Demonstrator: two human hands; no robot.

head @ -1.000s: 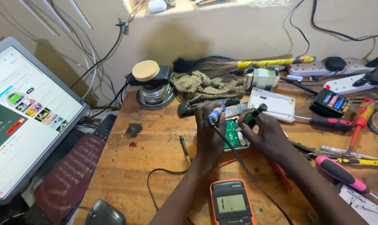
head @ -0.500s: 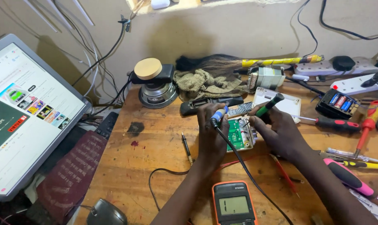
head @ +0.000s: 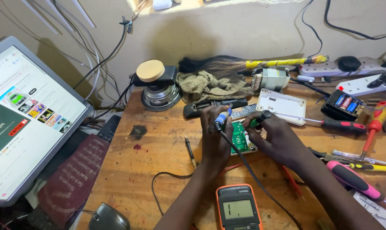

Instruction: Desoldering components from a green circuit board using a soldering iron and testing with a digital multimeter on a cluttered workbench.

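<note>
Subject of work: a small green circuit board point(head: 240, 140) lying flat near the centre of the wooden desk point(head: 159, 162), directly between the two hands.

Left hand point(head: 214, 136): closed around a blue-handled probe point(head: 221, 120), its black lead point(head: 252, 174) trailing toward 5 o'clock past the orange multimeter point(head: 237, 207) at the near edge. The tip points down at the board's left margin; actual contact is hidden by the fingers.

Right hand point(head: 278, 138): gripping a dark-handled tool with a green collar point(head: 260, 119), angled down to the board's upper right corner. Whether its tip touches the board cannot be told.

Surroundings: a white plastic casing point(head: 282, 104) at 1 o'clock from the board; a black remote control point(head: 212, 106) at 11 o'clock; a red-handled screwdriver point(head: 340, 125) at 3 o'clock; a battery holder point(head: 344, 103) further out at 2 o'clock; a pink-handled screwdriver point(head: 352, 180) at 4 o'clock. A monitor point(head: 29, 119) stands at 9 o'clock.

Assessment, as judgement only: the work in hand appears to be probing the board. Good practice calls for both wrists resting on the desk, tips held steady on single points without bridging neighbouring pads, the board kept from sliding, and the lead kept slack. The meter sits low at 6 o'clock, so reading it means glancing away; tips should be firmly seated first.
</note>
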